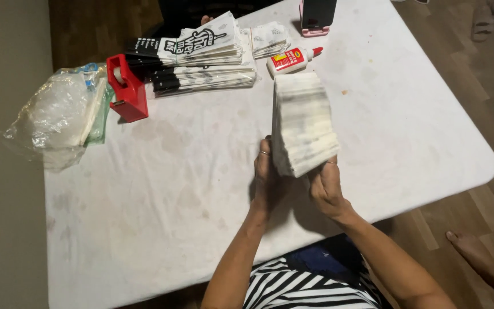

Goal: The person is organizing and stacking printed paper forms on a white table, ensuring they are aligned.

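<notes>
A white glue bottle (pixel 290 60) with a red cap and a red-and-yellow label is seen lying near the far edge of the table (pixel 172 200), beside flat stacks of black-and-white printed paper bags (pixel 201 54). A crumpled clear plastic package (pixel 58 117) is placed at the left edge, and a dark phone screen (pixel 318 12) in a pink stand is propped at the far edge.
</notes>
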